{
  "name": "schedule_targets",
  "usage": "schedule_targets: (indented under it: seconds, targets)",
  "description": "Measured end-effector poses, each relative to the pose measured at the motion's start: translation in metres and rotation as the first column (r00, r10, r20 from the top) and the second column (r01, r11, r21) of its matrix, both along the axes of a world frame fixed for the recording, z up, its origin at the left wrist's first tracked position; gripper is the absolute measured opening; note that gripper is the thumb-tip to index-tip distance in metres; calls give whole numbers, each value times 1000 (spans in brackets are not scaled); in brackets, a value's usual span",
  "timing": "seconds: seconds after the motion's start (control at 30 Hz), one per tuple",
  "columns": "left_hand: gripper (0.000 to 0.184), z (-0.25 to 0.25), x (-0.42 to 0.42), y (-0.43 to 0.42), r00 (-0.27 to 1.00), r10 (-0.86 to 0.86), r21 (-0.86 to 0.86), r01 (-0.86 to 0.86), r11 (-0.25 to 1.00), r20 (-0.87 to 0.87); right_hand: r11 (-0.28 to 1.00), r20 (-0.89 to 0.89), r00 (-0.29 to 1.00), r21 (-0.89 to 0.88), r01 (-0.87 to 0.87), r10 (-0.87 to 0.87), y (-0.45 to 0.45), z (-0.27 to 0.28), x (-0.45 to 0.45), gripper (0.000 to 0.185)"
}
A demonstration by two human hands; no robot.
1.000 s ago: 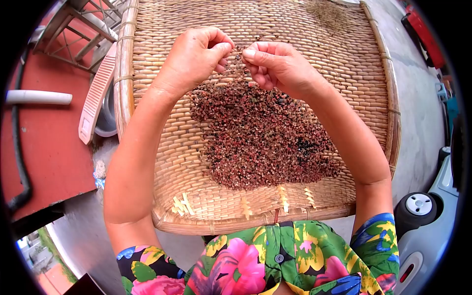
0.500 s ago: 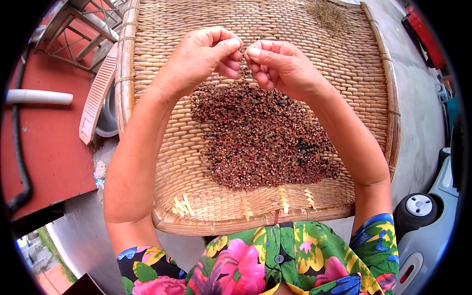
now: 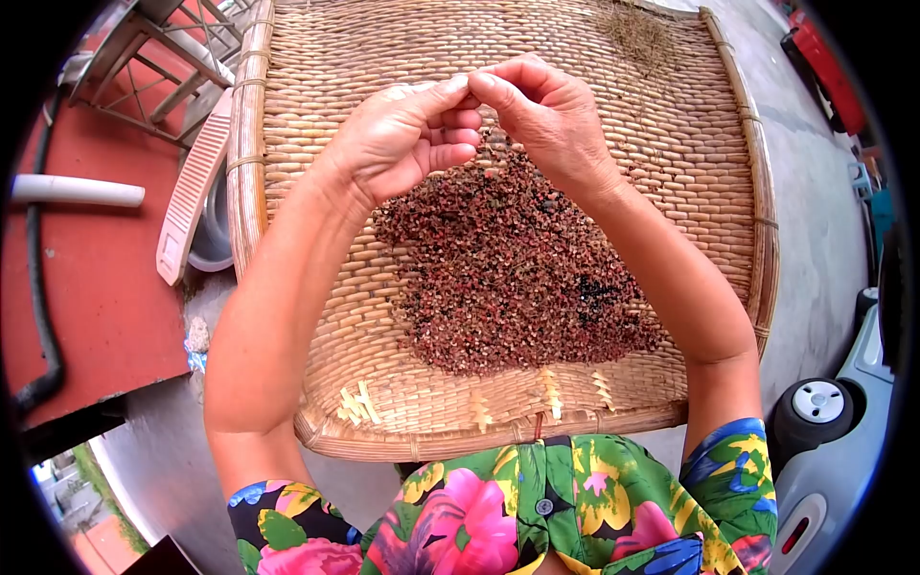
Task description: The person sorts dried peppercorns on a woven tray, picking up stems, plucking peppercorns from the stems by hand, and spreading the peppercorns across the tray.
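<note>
A woven tray lies in front of me, with a wide spread of small dark red and brown dried bits on it. Above the upper end of this spread, my left hand and my right hand meet at thumb and fingertips. Both are pinched closed, and whatever is between the fingertips is too small to make out. The left hand's lower fingers are curled with the palm partly turned up. The right hand shows its back.
Pale zigzag strips mark the tray's near edge. Dry stalks lie at its far right. A pink ridged board, a basin and a metal frame stand left. A toy car's wheel is at lower right.
My hands have come together until their fingertips touch. The left hand has turned its palm more upward, and the right hand has rolled so its back shows and has risen slightly.
</note>
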State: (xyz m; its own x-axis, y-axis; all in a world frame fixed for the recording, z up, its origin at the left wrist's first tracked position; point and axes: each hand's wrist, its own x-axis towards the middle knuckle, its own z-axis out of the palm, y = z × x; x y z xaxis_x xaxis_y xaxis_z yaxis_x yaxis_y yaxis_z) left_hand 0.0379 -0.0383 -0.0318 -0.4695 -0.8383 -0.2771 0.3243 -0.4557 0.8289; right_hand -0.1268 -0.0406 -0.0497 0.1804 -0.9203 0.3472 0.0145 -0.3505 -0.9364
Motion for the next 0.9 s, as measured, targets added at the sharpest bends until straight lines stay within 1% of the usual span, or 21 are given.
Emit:
schedule_targets:
  seconds: [0.03,0.13,0.2,0.23,0.3,0.33,0.37,0.4,0.43,0.47,0.5,0.53,0.57,0.6,0.67,0.7,0.73,0.77,0.8,0.83,0.9]
  targets:
    - [21,0,-1,0,1000,11,-20,-11,1000,11,1000,0,1000,0,1,-1,0,0,0,19]
    - [20,0,-2,1,999,4,-57,-3,998,32,993,-140,986,-87,80,-91,2,0,0,19]
    - [19,2,-2,2,999,-26,-71,30,997,46,991,16,999,124,-46,44,7,4,1,22]
    - [19,4,-1,2,999,-26,-69,29,997,45,991,16,999,126,-46,45,6,6,1,22]
    - [17,8,1,2,990,-106,-113,116,987,92,930,213,970,320,-179,114,4,13,-4,26]
    - [15,16,-1,4,962,-65,-188,117,975,265,945,164,986,326,-34,-21,-1,23,-6,22]
    - [12,12,2,2,884,52,-342,125,931,464,978,158,986,206,20,-54,-17,31,-20,24]
    - [11,9,7,-2,801,112,-426,189,885,588,986,79,988,112,122,-131,-46,36,-43,20]
    - [10,7,14,-5,699,182,-489,268,830,692,974,4,974,16,226,-226,-75,42,-67,24]
    - [13,11,17,-5,553,219,-479,384,790,804,977,1,977,37,211,-211,-76,53,-78,24]
    - [19,12,21,-6,425,263,-466,497,732,866,909,-339,844,-199,366,-415,-78,64,-91,25]
    - [25,11,22,-7,421,329,-521,516,679,845,790,-565,553,-471,393,-612,-80,73,-100,25]
    - [30,14,18,-6,421,393,-574,535,620,817,728,-627,370,-595,342,-686,-81,71,-99,26]
    - [30,13,17,-5,423,388,-571,526,630,819,652,-632,169,-708,270,-756,-81,69,-98,26]
    - [30,11,15,-4,575,379,-627,322,709,725,733,-600,459,-652,194,-655,-79,48,-91,25]
    - [30,23,15,2,523,450,-667,365,649,724,761,-563,585,-631,152,-583,-77,40,-88,24]
    - [30,26,11,2,514,434,-633,316,706,740,895,-693,593,-430,115,-410,-62,37,-70,23]
    - [31,27,7,3,505,415,-594,267,759,757,976,-777,593,-202,81,-210,-40,32,-45,23]
    - [31,28,7,4,508,413,-595,268,758,755,920,-778,604,-347,-184,-173,-23,7,-33,14]
    - [31,27,9,5,557,390,-603,268,751,733,876,-824,564,-310,-369,-55,-13,-10,-20,8]
    - [31,23,10,3,603,361,-606,268,749,712,820,-878,473,-325,-471,-76,13,-32,-3,9]
